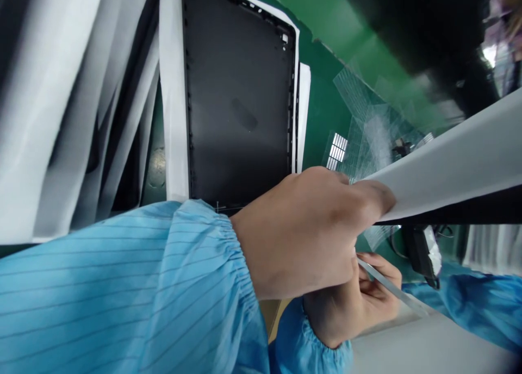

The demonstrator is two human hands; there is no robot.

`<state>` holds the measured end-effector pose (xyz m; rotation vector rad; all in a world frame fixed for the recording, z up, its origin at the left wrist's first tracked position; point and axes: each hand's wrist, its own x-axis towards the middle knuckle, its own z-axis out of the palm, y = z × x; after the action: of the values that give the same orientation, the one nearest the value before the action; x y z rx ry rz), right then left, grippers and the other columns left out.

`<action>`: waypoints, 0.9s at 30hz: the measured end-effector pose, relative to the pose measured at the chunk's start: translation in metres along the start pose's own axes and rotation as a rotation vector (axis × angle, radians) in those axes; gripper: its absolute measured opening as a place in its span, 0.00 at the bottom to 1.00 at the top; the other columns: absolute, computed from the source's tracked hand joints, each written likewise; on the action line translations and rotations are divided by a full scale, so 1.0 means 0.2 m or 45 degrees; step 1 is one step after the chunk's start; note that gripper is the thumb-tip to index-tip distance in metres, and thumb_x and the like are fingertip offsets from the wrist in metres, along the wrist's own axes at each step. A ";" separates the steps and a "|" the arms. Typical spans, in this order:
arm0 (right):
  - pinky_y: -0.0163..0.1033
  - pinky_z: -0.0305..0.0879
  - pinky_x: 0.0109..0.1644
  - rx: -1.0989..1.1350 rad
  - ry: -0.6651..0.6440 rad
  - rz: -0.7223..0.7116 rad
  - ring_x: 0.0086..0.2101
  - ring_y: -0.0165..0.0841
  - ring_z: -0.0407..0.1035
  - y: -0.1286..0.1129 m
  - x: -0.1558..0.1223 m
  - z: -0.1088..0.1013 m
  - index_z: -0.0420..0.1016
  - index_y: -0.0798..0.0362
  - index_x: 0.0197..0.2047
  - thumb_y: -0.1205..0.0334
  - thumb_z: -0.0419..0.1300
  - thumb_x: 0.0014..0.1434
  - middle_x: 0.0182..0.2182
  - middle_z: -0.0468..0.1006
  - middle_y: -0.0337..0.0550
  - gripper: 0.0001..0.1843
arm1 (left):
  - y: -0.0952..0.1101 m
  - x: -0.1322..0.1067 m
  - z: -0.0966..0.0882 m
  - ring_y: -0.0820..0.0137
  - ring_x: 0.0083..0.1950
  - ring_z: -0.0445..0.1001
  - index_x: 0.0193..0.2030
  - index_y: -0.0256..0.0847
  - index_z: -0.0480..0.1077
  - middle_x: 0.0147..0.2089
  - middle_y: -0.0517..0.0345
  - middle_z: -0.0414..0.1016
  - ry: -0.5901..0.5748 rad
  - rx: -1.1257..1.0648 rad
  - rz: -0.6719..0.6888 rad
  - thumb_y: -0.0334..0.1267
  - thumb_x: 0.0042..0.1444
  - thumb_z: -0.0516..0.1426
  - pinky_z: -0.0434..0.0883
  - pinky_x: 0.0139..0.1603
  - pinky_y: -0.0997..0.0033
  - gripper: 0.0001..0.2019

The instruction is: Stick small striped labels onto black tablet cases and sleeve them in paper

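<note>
The left hand (pixel 304 232) is closed on a long white sheet (pixel 444 167), right of the middle of the picture. The right hand (pixel 350 303) is below it, at the lower right, with its fingers shut around a thin metal strip (pixel 391 287). A black flat panel (pixel 238 91) lies at the top middle, on a green mat (pixel 326 107).

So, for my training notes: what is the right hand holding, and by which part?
The right hand holds a thin metal strip by one end, in its fingers; the rest sticks out past the hand.
</note>
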<state>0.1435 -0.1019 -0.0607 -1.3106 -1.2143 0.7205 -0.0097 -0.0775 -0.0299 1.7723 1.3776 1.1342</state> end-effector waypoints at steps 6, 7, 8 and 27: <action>0.36 0.72 0.27 -0.040 0.028 -0.017 0.16 0.25 0.67 -0.01 0.00 0.01 0.68 0.55 0.29 0.73 0.67 0.50 0.14 0.67 0.25 0.11 | -0.02 -0.01 0.00 0.73 0.22 0.56 0.31 0.43 0.67 0.23 0.63 0.58 0.007 -0.108 0.034 0.19 0.39 0.52 0.53 0.21 0.70 0.15; 0.35 0.71 0.26 -0.045 0.032 -0.017 0.16 0.26 0.67 -0.02 0.00 0.01 0.67 0.55 0.29 0.73 0.67 0.50 0.14 0.67 0.26 0.11 | -0.02 -0.01 0.01 0.73 0.22 0.56 0.31 0.43 0.67 0.23 0.63 0.59 -0.001 -0.119 0.032 0.19 0.39 0.52 0.54 0.21 0.70 0.15; 0.35 0.71 0.26 -0.049 0.034 -0.019 0.16 0.26 0.67 -0.02 0.00 0.02 0.67 0.55 0.28 0.73 0.68 0.49 0.14 0.67 0.26 0.11 | -0.02 -0.01 0.01 0.73 0.22 0.57 0.31 0.43 0.66 0.23 0.62 0.59 -0.005 -0.127 0.029 0.19 0.40 0.52 0.54 0.22 0.70 0.15; 0.34 0.69 0.22 -0.048 0.007 -0.202 0.21 0.29 0.73 0.05 -0.04 -0.01 0.69 0.55 0.32 0.78 0.65 0.50 0.29 0.81 0.37 0.12 | -0.01 -0.01 0.01 0.76 0.24 0.56 0.41 0.39 0.72 0.25 0.65 0.62 0.051 -0.099 0.008 0.18 0.39 0.49 0.55 0.22 0.72 0.23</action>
<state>0.1458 -0.1090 -0.0711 -1.2301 -1.3165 0.5820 -0.0096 -0.0793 -0.0337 1.7090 1.3339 1.2160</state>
